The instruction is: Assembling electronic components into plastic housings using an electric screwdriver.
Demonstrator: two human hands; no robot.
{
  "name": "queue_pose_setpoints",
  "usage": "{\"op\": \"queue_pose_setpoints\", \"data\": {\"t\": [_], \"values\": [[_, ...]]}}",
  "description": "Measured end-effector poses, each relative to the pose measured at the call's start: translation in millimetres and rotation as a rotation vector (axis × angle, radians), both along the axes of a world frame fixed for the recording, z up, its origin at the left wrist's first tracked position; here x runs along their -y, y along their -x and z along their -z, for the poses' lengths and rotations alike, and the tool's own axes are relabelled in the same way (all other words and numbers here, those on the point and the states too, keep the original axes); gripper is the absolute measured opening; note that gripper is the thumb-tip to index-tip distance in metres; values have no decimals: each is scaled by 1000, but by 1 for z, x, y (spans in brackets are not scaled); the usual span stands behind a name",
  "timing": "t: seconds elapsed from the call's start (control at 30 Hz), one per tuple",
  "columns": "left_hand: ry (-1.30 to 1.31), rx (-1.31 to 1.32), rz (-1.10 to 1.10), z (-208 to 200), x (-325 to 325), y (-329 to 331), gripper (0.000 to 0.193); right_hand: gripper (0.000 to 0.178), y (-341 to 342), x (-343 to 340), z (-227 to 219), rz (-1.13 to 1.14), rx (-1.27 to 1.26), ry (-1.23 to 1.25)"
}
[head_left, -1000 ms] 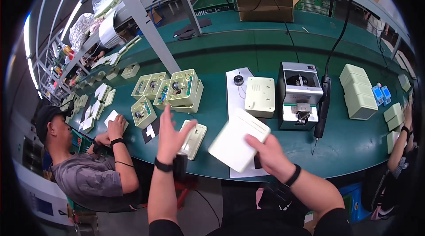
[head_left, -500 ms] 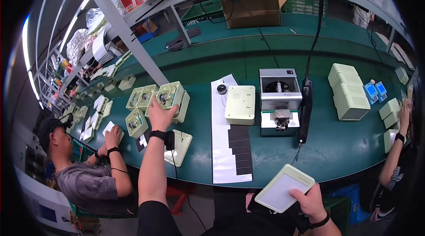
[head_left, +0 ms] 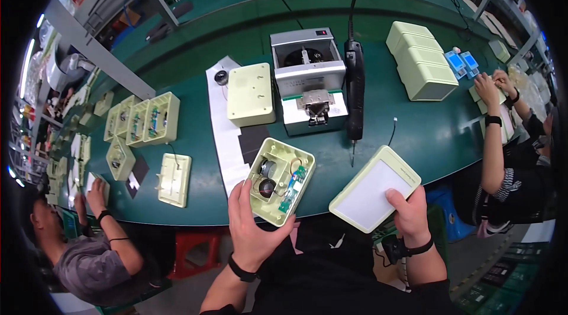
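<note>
My left hand (head_left: 254, 229) grips a pale green box-shaped plastic housing (head_left: 303, 154) over the bench's front edge. Its open side faces up. Inside it sit two round dark parts (head_left: 267, 187) and a green circuit board (head_left: 290, 198) with thin wires. To the right, my right hand (head_left: 409, 211) holds a matching cover (head_left: 373, 194) with a large white face, thumb on top. A short cable with a small white plug (head_left: 395, 120) sticks out from the cover's far edge. The two pieces are apart.
A silver screw feeder (head_left: 310, 72) and a hanging black electric screwdriver (head_left: 355, 90) stand ahead. Beside them lies a closed pale green case (head_left: 251, 95). Open housings (head_left: 161, 118) and a loose cover (head_left: 174, 180) are at left, stacked cases (head_left: 419, 60) at right. Co-workers sit on both sides.
My left hand has taken a housing from the group on the left and brought it in front of me. The cover stays in my right hand. The view has turned right.
</note>
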State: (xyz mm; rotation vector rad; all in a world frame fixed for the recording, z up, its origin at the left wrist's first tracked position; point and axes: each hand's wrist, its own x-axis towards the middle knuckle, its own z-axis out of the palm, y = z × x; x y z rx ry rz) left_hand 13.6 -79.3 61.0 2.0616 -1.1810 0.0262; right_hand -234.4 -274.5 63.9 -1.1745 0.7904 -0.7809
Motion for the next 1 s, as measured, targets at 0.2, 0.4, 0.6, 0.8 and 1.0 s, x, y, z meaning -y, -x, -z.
{"op": "queue_pose_setpoints", "data": {"t": [0.2,0.4,0.6,0.8,1.0], "values": [[9,-81,-107,23,18,36,101,40,6,-3,-14,-162,-52,29],[107,-55,116,20,-21,32,95,59,-2,-18,10,-339,36,-145],[349,-1249,373,7,-28,49,56,58,-24,-39,24,-411,97,-159],[125,-943,375,26,-28,42,34,43,-55,-25,-6,-424,343,-111],[88,-736,447,27,-32,40,36,29,-52,-12,-45,-310,-103,155]]}}
